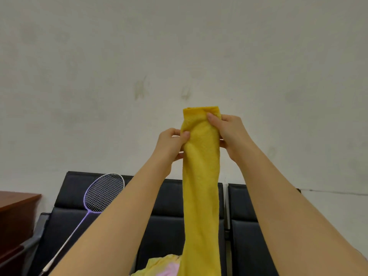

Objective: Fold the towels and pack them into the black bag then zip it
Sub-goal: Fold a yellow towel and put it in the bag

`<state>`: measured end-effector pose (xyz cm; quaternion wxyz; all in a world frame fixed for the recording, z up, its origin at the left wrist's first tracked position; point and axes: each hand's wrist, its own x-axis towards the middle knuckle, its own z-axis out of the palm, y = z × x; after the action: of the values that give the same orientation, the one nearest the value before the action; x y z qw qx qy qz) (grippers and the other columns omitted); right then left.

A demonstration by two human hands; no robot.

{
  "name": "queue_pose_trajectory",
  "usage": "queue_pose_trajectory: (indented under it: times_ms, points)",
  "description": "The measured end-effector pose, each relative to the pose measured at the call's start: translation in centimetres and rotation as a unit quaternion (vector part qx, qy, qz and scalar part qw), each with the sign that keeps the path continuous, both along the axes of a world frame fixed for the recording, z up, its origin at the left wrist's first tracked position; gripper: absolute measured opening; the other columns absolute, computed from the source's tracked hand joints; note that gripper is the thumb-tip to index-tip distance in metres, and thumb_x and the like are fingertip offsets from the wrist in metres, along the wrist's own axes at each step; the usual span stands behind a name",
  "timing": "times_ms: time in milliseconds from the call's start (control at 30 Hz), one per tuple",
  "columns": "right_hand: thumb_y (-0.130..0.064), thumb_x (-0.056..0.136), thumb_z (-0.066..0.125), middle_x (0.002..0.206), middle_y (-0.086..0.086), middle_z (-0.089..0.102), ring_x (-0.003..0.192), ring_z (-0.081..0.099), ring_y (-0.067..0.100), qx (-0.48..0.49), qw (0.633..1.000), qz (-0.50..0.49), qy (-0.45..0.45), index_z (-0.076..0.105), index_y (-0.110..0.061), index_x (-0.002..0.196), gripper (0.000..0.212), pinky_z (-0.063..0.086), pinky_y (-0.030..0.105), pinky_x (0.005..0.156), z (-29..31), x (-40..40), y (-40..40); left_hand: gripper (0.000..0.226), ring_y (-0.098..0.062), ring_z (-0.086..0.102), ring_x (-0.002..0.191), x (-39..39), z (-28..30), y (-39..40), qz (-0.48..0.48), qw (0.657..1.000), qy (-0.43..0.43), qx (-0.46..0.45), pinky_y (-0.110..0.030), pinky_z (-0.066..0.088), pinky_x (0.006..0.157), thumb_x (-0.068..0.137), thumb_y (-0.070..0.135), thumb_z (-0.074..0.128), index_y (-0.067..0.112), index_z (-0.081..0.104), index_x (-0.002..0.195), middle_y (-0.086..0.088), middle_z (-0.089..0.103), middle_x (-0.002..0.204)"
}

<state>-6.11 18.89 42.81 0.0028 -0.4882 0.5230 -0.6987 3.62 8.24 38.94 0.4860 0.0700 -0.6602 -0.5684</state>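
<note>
The fingers of the left hand curl round the left edge of the yellow towel, thumb pressed on its front. The right hand pinches the towel's upper right edge just below the folded top, thumb in front. The towel hangs at centre frame, lengthwise doubled, reaching down to the bottom edge. It looks soft, light and limp; it should drape wherever unsupported, so holding near the top corners seems best. Below it lies a paler yellow and pink cloth, possibly another towel. Behind stand black padded seats; a purple racket leans at lower left.
</note>
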Motion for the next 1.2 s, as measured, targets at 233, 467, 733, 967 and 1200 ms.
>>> queue_pose_trajectory:
  times_ms: [233,467,733,967,1200]
  points:
    - [-0.028,0.095,0.061,0.086,0.001,0.067,0.078,0.065,0.015,0.031,0.999,-0.008,-0.034,0.064,-0.019,0.083,0.015,0.055,0.032,0.070,-2.2,0.0,0.4,0.047,-0.024,0.067,0.100,0.2,-5.1,2.0,-0.094,0.987,-0.127,0.003,-0.043,0.055,0.088,0.078,0.022,0.077,0.015,0.059,0.120,-0.005,0.069,0.112]
    - [-0.030,0.094,0.062,0.105,0.012,0.071,0.088,0.068,0.022,0.074,0.991,0.001,-0.112,0.065,-0.014,0.090,0.018,0.057,0.041,0.083,-8.1,-1.5,0.4,0.031,-0.023,0.072,0.091,0.1,-10.5,2.5,-0.141,0.980,-0.112,0.081,-0.039,0.058,0.078,0.081,0.016,0.073,0.010,0.065,0.110,-0.007,0.074,0.102]
    - [-0.067,0.051,0.063,0.112,0.005,0.072,0.103,0.069,0.022,0.277,0.939,0.120,-0.166,0.063,-0.015,0.115,0.083,0.054,0.043,0.094,-19.6,1.2,5.3,0.025,-0.025,0.072,0.083,1.0,-15.3,3.8,-0.107,0.969,-0.097,0.202,-0.035,0.058,0.065,0.080,0.012,0.073,0.006,0.067,0.103,-0.011,0.073,0.098]
    - [-0.020,0.077,0.076,0.098,0.008,0.076,0.088,0.073,0.022,0.262,0.908,0.255,-0.202,0.070,-0.008,0.103,0.029,0.059,0.029,0.069,-26.9,3.8,7.8,0.043,-0.024,0.072,0.090,5.8,-21.0,5.6,-0.152,0.929,-0.152,0.301,-0.035,0.058,0.070,0.077,0.039,0.069,0.012,0.068,0.111,-0.011,0.074,0.102]
    - [-0.020,0.093,0.060,0.111,0.012,0.073,0.103,0.070,0.028,0.295,0.887,0.189,-0.299,0.063,-0.007,0.120,0.031,0.055,0.044,0.092,-33.8,3.8,4.6,0.036,-0.022,0.071,0.096,7.3,-30.5,6.7,-0.147,0.906,-0.214,0.334,-0.033,0.056,0.078,0.078,0.021,0.068,0.011,0.067,0.113,-0.008,0.074,0.104]
